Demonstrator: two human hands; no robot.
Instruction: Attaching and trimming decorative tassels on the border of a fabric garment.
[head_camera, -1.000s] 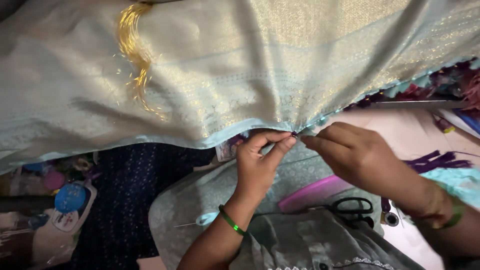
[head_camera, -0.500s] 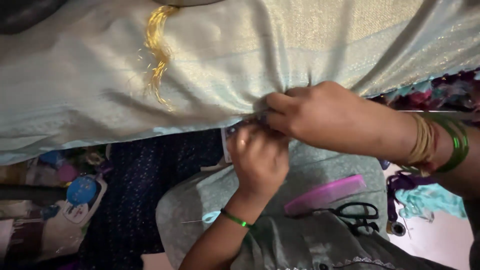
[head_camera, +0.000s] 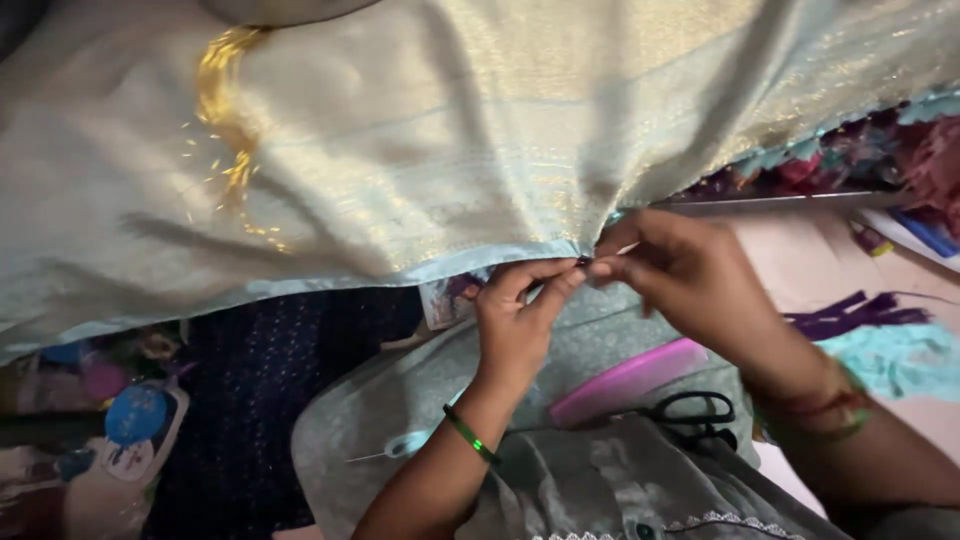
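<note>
Fabric (head_camera: 420, 150), pale blue-gold woven, draped across upper view; hem edge at centre. Left hand (head_camera: 515, 325) and right hand (head_camera: 690, 275) meet there, fingertips pinching hem together. Step, judged: fine edge work. Scissors (head_camera: 695, 410), pink comb (head_camera: 625, 380) lie below hands.

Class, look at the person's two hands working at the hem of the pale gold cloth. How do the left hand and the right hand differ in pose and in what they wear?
The left hand reaches straight up from below, back toward the camera; the right hand comes in slanting from the right. The left wrist wears one thin green bangle; the right wrist wears several bangles, blurred. Both pinch the hem of the pale gold cloth at one spot, fingertips nearly meeting.
</note>
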